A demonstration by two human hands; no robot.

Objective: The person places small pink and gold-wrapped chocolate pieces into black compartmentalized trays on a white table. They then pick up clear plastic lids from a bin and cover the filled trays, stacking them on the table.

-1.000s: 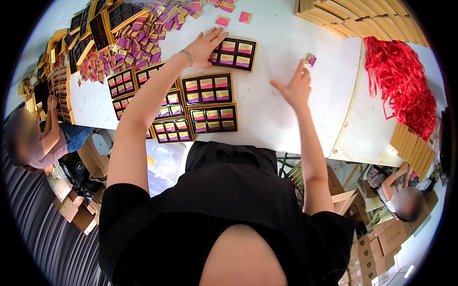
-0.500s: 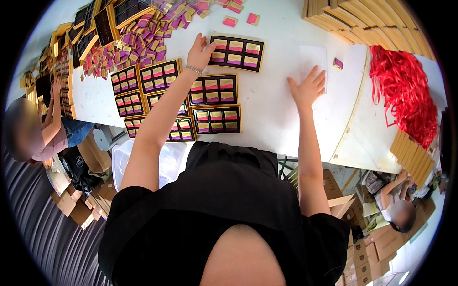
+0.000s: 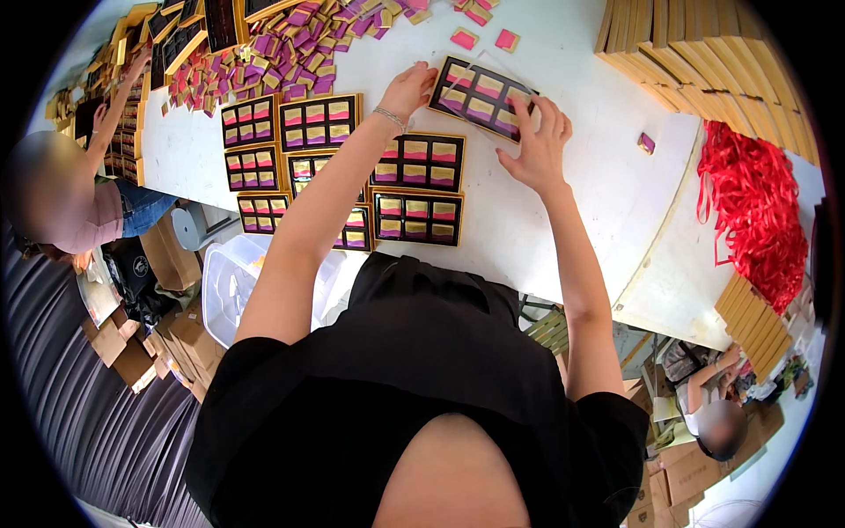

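A black tray in a gold-edged box (image 3: pixel 480 107), filled with small gold, pink and purple packets, lies tilted on the white table. My left hand (image 3: pixel 409 92) grips its left end with the fingertips. Over its top lies a clear plastic sheet (image 3: pixel 503 70), hard to make out against the table. My right hand (image 3: pixel 540 145) holds the sheet near the box's right end, fingers curled and thumb apart. Several more filled boxes (image 3: pixel 417 217) stand in rows nearer to me, partly hidden by my left forearm.
Loose packets (image 3: pixel 286 57) are heaped at the far left, beside dark trays (image 3: pixel 182 44). Stacked gold-edged boxes (image 3: pixel 695 53) stand far right, near red ribbon (image 3: pixel 753 211). One packet (image 3: pixel 646 143) lies alone. A clear bin (image 3: pixel 224 290) sits below the table. Two other people are at the sides.
My right hand has come left from the table's right side to the box, bringing the clear sheet over it. The box is now turned more, with my left hand at its end.
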